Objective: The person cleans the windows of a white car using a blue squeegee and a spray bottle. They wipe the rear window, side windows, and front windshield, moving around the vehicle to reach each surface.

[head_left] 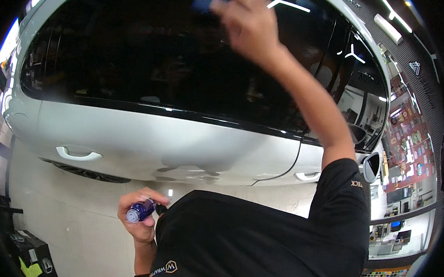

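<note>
Bottle (139, 211), small and purple, is gripped in the left hand (144, 228). Right hand (253, 27), blurred, grasps a blue pad (203, 2) at the upper part of the dark window (136, 59) of the white car (107, 127). Black shirt (257, 240) obstructs the lower middle. Side mirror (371, 167) projects at right; black box (39, 254) sits lower left, well apart from both hands.

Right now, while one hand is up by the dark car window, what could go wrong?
The left hand holds a small purple bottle above the shiny floor, so if it slipped, it might fall and spill.

The right hand, up at the window, has a blurry blue thing at its fingers; if that caught any grit, it might scratch the glass.
</note>
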Available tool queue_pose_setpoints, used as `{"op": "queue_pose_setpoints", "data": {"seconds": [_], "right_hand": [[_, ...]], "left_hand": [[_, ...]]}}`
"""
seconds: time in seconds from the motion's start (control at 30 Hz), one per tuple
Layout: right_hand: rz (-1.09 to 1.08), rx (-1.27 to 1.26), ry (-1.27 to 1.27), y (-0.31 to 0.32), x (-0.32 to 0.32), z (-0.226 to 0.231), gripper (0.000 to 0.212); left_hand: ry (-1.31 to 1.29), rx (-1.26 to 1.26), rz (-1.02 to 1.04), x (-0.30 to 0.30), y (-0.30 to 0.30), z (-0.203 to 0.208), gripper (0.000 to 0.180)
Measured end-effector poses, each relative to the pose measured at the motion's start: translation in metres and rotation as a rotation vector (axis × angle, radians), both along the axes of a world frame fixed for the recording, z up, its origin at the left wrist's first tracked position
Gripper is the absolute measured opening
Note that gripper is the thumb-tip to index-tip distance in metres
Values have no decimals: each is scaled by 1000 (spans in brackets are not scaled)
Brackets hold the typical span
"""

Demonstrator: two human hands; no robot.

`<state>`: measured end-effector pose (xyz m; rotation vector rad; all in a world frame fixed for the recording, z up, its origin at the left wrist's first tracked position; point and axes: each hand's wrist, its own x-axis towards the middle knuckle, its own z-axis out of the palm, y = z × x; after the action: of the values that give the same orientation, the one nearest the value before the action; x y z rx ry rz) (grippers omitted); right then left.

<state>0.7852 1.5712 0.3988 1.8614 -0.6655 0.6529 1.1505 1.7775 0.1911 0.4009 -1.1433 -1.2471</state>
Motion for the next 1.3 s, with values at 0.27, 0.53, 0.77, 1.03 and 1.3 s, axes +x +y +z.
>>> {"op": "queue_pose_setpoints", "data": {"seconds": [0.27, 0.53, 0.77, 1.03, 1.3], "right_hand": [[-150, 521, 318, 31, 52, -62, 52], [50, 120, -124, -58, 62, 8, 42], [66, 485, 359, 4, 131, -128, 38], [-113, 90, -146, -110, 220, 25, 29], [9, 404, 319, -82, 251, -144, 43]], "left_hand": [[15, 80, 72, 38, -4, -16, 60], [-24, 52, 74, 74, -17, -19, 62], [-30, 105, 92, 106, -17, -37, 65], [-11, 78, 124, 142, -22, -29, 59], [61, 124, 283, 160, -2, -48, 61]]}}
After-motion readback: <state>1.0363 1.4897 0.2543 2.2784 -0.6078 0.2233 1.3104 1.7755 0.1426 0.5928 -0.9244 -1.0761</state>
